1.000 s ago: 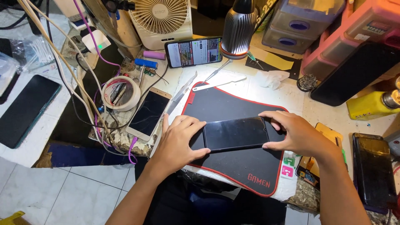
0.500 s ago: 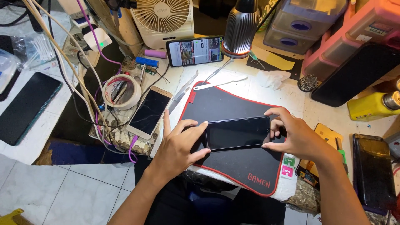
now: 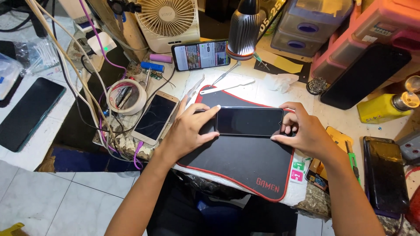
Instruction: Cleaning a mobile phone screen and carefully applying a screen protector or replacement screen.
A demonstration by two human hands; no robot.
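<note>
Black phone (image 3: 249, 122) is sitting flat near the middle of the frame, on the upper part of the black mat with red edging (image 3: 245, 164). Left hand (image 3: 189, 131) has its fingers spread, tips pressed on the phone's left end. Right hand (image 3: 305, 130) pinches the right end, thumb at the lower corner and fingers curled over the top edge. Looks like the lining-up stage to me, squaring the screen before it gets pressed down. Next move probably needs even, gentle pressure from both ends so nothing shifts. Gold phone (image 3: 155, 118) lies left of the mat, desk lamp (image 3: 243, 28) at the top
</note>
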